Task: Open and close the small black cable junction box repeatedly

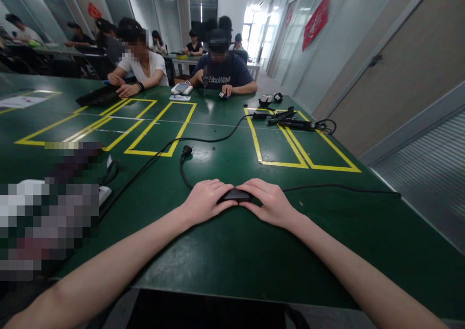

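Both hands grip a black power adapter (237,196) on the green table in front of me. My left hand (207,200) is closed round its left end, and my right hand (269,200) closes on the right end. The fingertips of the two hands nearly meet over its middle, covering much of the case. From behind my left hand a short black cord curves up to a plug (186,150), which lies on the table. A thin black cable (341,186) runs out past my right hand towards the table's right edge.
Another black cable (203,139) crosses the green table (218,266) beyond my hands. Yellow tape rectangles (170,153) mark the surface. Black cables and devices (298,124) lie at the far right. Two people sit opposite, one holding a power drill (206,77); a black tray (96,96) is nearby.
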The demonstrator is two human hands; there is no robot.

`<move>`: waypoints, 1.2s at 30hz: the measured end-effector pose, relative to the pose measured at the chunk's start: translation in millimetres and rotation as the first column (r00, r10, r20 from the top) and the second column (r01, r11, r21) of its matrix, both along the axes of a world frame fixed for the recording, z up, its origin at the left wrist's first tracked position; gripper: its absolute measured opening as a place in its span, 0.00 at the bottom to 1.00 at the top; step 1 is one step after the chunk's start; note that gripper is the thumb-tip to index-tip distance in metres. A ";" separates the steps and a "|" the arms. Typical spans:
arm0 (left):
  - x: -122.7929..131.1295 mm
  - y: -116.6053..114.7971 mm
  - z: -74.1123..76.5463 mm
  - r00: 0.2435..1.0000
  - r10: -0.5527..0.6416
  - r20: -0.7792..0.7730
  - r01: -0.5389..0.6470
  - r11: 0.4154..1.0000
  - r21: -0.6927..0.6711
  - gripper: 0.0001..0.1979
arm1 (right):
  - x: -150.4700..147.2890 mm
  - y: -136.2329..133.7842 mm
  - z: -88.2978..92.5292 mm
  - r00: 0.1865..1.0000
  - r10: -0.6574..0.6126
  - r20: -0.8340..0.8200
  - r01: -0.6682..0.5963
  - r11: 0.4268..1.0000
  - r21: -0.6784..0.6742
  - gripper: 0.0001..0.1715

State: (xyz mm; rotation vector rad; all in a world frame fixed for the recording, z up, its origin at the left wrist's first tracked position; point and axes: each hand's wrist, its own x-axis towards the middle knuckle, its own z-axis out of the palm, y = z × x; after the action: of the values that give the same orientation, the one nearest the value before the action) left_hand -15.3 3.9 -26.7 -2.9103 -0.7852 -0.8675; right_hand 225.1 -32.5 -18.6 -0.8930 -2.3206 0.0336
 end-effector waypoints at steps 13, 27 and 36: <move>0.1 0.2 2.0 1.000 -0.002 -0.007 0.001 0.990 -0.140 0.16 | 2.0 1.8 -1.9 0.995 -0.049 0.084 0.039 0.993 0.110 0.16; -1.2 -1.3 5.5 0.993 -0.073 0.098 0.087 0.984 -0.156 0.17 | 5.2 1.6 -5.6 0.983 -0.054 0.173 0.074 0.991 -0.112 0.14; -2.9 2.9 9.2 0.962 -0.115 0.246 0.106 0.993 0.049 0.11 | 78.8 35.2 3.6 0.684 -0.552 -0.476 0.440 0.833 -0.335 0.24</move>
State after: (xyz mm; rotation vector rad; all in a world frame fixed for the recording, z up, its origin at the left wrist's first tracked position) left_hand -18.2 6.7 -17.5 -2.8727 -0.6131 -1.2625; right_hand 303.9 2.8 -15.1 -1.3857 -1.4851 0.2600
